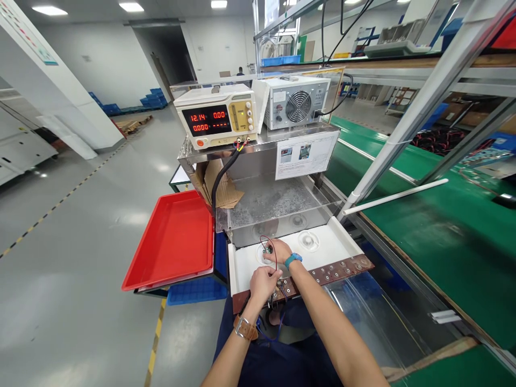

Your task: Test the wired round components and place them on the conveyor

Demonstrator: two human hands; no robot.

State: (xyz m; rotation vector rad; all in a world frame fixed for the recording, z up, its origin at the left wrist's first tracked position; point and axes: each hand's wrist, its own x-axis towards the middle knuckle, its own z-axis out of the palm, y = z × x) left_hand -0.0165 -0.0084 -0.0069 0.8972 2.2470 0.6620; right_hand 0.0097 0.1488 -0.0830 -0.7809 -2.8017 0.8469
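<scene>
Over the white fixture (328, 247), my right hand (281, 251) is closed on a small green circuit board (267, 250), partly hidden by the fingers. A thin red wire (275, 252) loops up from the board and comes down to my left hand (263, 284). The fingertips of that hand pinch together at the wire, just above a brown strip (342, 268) set with metal studs. Below the strip hang dark and blue wires (278, 336). A round clear recess (309, 241) shows in the fixture to the right of my hands.
A power supply (215, 116) with red digits stands on a metal shelf, beside a second unit (298, 102) with a fan. A red tray (173, 242) is at the left. A green conveyor (443, 231) and a slanted metal post (403, 123) are at the right.
</scene>
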